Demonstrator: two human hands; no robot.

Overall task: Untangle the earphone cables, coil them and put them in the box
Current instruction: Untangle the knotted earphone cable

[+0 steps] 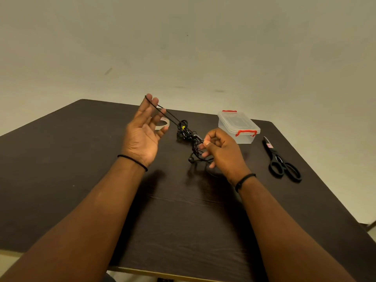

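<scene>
Both forearms are reaching in from the near edge over the dark bench [85,200], each with a thin black band at the wrist.

Right hand [220,151]: fingers curled, thumb and forefinger pinching a strand at the near-right end of the earphone cables [188,137]. An earbud [191,159] is hanging just below that hand, and a few loose loops are trailing down toward the bench under it.

Left hand [143,132]: palm up, fingers straight and spread, not clamping anything. A doubled run of cable is hooked over the fingertips at the far side and is stretching taut, down and right, into the knot. So it is acting as a peg, not a grip.

The knot itself is sitting between the two hands, mostly lifted off the bench, with a small yellow bit showing in the middle. It looks dense; I can't tell how many earphone sets are in it.

Step in hand, as I read it: untangling, early. No coil made, nothing in the box.

Next move probably calls for feeding the pinched end or the earbud back through a loop while keeping the left-side run taut, and easing rather than yanking so the knot doesn't tighten.

Farther out: a tape roll [162,124] lying just behind the left hand, scissors [281,161] to the right, and the clear box [238,127] with red clips far right, lid on. That lid needs opening before anything goes in.
</scene>
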